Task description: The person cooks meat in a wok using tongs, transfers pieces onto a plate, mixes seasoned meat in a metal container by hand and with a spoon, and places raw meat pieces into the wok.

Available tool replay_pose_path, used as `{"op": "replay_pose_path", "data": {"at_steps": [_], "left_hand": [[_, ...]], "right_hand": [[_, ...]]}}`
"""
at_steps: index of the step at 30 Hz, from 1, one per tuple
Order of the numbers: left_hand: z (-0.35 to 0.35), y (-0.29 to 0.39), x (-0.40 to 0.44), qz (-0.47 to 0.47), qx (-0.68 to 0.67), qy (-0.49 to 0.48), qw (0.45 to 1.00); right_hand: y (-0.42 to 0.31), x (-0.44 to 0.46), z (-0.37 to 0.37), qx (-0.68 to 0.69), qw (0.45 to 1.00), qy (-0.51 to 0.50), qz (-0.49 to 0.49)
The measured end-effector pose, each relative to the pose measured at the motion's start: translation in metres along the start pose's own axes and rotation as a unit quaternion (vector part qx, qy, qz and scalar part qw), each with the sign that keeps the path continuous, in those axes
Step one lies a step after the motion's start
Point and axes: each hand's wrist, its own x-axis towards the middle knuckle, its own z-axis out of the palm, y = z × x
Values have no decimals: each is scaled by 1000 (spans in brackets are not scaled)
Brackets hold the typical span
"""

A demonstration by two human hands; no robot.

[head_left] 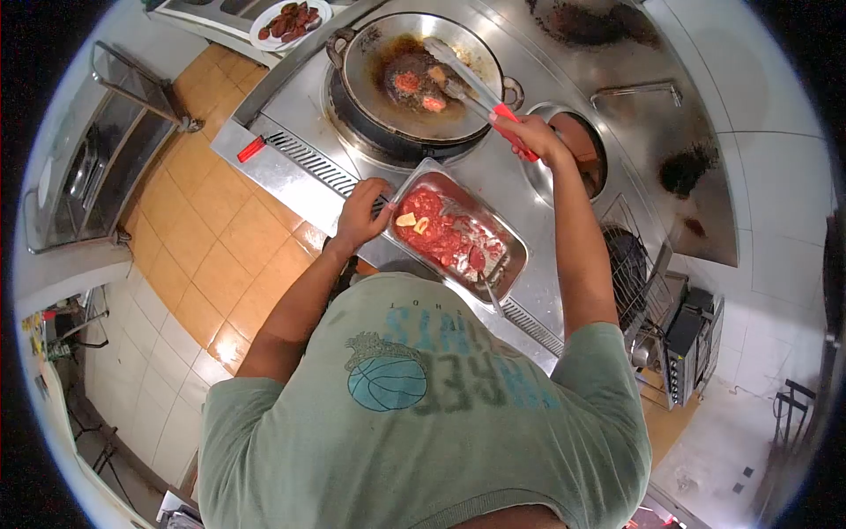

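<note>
Right grip, head view: right hand (531, 139) is closing around red-handled tongs (505, 113); their metal arms are standing apart over the pan (366, 66). Whether the tips are touching food, cannot tell.

Left grip: left hand (361, 214) is resting at the left corner of the tray (518, 256); cannot tell whether the fingers are pinching its rim.

Pan, two-handled: holding reddish pieces (406, 82) in dark liquid.

Tray, metal: sitting on the worktop (542, 220) between pan and body, holding red-coated food (449, 234), yellow slices (406, 219) and a spoon (491, 295).

Pot (577, 145): standing right of the pan.

Plate (262, 37), beyond the pan's left: carrying browned pieces (286, 22).

Risks, as judged: a loosely held piece could be dropping and splashing hot liquid onto bare skin; the spoon's handle, overhanging the tray's near rim, could be snagging the shirt (379, 458) and tipping out.
</note>
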Motion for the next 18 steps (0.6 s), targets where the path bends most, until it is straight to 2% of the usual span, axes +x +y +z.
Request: {"op": "replay_pose_path", "data": {"at_steps": [6,9,18], "left_hand": [[-1,-1,-1,-12,-8,-21,1000],[0,-1,-2,-14,-4,-16,1000],[0,-1,-1,-10,-8,-3,1000]], "right_hand": [[-22,-13,-3,62,996,60,-26],[-24,-8,-6,44,994,91,-36],[-37,17,2,-19,998,47,-28]]}}
